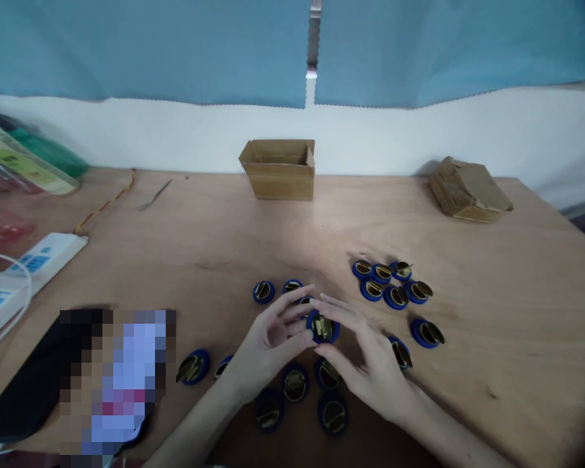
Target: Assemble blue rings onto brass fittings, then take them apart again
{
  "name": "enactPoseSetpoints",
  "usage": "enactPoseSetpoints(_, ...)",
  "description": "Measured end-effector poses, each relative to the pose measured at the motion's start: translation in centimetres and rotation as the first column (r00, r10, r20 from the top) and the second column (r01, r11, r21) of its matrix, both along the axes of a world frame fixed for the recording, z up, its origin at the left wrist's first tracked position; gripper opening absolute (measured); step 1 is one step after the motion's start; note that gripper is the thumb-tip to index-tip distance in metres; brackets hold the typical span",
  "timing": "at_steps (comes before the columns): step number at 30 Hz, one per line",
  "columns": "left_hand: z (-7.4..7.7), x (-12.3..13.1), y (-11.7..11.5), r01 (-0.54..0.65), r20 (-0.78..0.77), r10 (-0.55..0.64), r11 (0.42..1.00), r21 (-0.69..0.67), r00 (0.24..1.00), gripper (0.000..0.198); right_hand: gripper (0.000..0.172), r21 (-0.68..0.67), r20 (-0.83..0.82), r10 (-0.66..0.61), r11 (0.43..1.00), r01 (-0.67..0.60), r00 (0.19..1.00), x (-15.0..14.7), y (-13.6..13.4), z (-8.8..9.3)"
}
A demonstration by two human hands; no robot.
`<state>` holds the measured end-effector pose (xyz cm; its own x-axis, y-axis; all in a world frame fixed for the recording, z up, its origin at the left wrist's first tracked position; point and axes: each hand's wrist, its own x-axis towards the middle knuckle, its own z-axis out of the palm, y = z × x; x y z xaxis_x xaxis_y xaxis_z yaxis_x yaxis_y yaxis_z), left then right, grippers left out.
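Near the middle of the table, a round blue badge [323, 328] with a brass-coloured pin back faces up between my hands. My left hand [273, 341] grips its left edge, thumb in front and fingers behind. Arched around the badge's right side, my right hand [370, 354] has its thumb and fingers apart; whether it touches the rim I cannot tell. Similar badges lie close by: one below my right fingers [327, 374], one below my left thumb [295, 383], and several more nearer me. My left fingers partly cover others behind them.
Several badges are grouped at the right [383, 273]; another lies apart [426, 333]. An open cardboard box [283, 183] stands at the back, a crumpled box [470, 192] at back right. Left are a power strip [58, 257], tweezers [156, 195], a black item [43, 370] and a pixelated area.
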<state>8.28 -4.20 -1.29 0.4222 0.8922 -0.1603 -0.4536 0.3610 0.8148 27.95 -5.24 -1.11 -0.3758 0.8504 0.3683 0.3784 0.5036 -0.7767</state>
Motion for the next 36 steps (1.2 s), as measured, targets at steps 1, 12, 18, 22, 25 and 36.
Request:
enactPoseSetpoints(1, -0.09, 0.03, 0.03, -0.009, -0.007, 0.009, 1.000, -0.008, 1.000, 0.053, 0.048, -0.008, 0.008, 0.003, 1.000, -0.003, 1.000, 0.00, -0.03, 0.08)
enactPoseSetpoints(12, 0.39, 0.36, 0.10, -0.045, 0.054, 0.050, 0.996, -0.083, 0.997, 0.051, 0.049, 0.005, 0.044, 0.000, 1.000, -0.001, 0.999, 0.22, -0.21, 0.32)
enactPoseSetpoints(18, 0.26, 0.57, 0.09, -0.081, 0.056, 0.089, 0.989, -0.124, 0.994, 0.050, 0.054, 0.004, 0.068, -0.033, 0.999, 0.033, 0.997, 0.06, -0.41, 0.61)
enactPoseSetpoints(22, 0.36, 0.55, 0.11, -0.091, 0.047, 0.098, 0.986, -0.137, 0.994, 0.044, 0.056, -0.034, 0.084, 0.014, 0.999, -0.011, 0.996, 0.03, -0.63, 0.71)
enactPoseSetpoints(25, 0.38, 0.52, 0.16, -0.092, 0.042, 0.098, 0.988, -0.128, 0.994, 0.043, 0.057, -0.107, 0.085, 0.039, 0.994, -0.030, 0.996, 0.08, -0.79, 0.62)
enactPoseSetpoints(36, -0.50, 0.58, -0.04, -0.099, -0.016, 0.099, 0.994, 0.046, 0.995, 0.042, 0.054, -0.283, -0.094, 0.038, 0.957, -0.064, 0.995, 0.07, -0.78, 0.29)
